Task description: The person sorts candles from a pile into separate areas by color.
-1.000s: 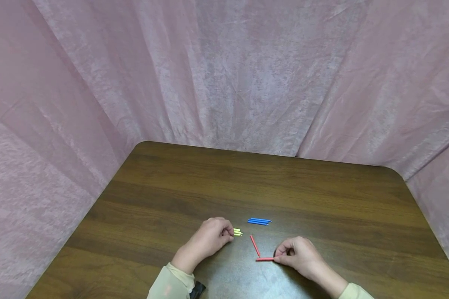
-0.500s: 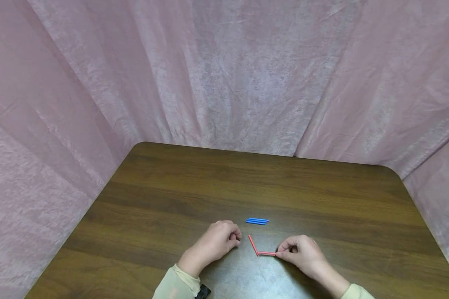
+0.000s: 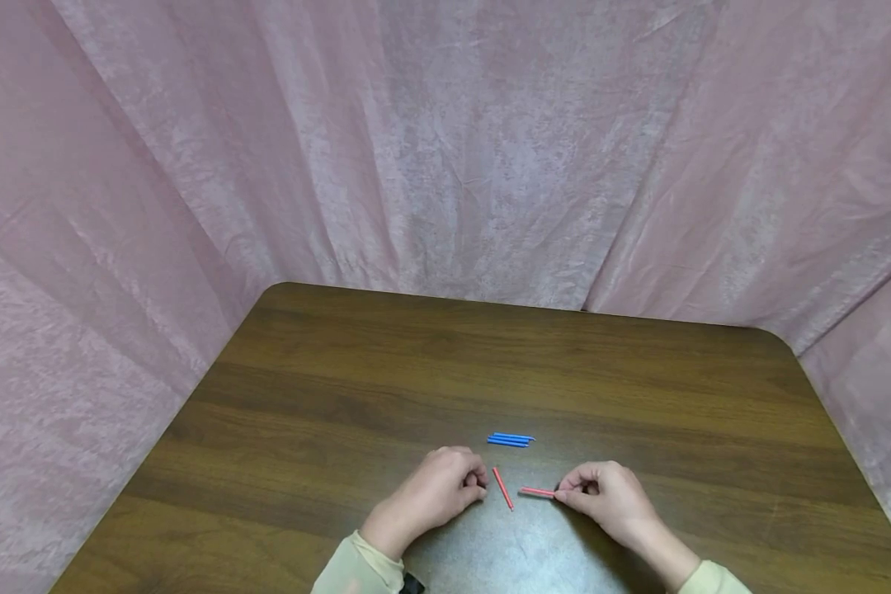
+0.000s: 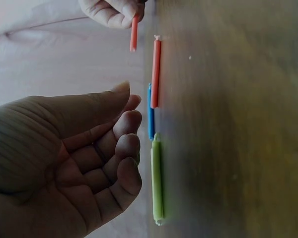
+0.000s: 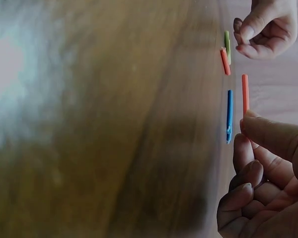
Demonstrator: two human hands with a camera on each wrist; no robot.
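Note:
My right hand [image 3: 609, 499] pinches one end of a thin red candle [image 3: 537, 492] between thumb and fingertips. That candle points left and is raised off the table. A second red candle [image 3: 502, 488] lies slanted on the table between the hands. My left hand [image 3: 441, 487] hovers just left of it, fingers loosely curled, holding nothing in the left wrist view. Yellow-green candles [image 4: 157, 183] lie beside the left fingers; in the head view that hand hides them. Beyond both hands, several blue candles [image 3: 510, 440] lie side by side.
The brown wooden table [image 3: 341, 371] has rounded far corners. Pink curtains [image 3: 445, 148] hang behind it and along both sides. A black strap [image 3: 412, 584] shows at the left wrist.
My right hand has lifted its red candle away from the lying one, moving right and slightly farther out. My left hand has shifted right, covering the yellow-green candles in the head view.

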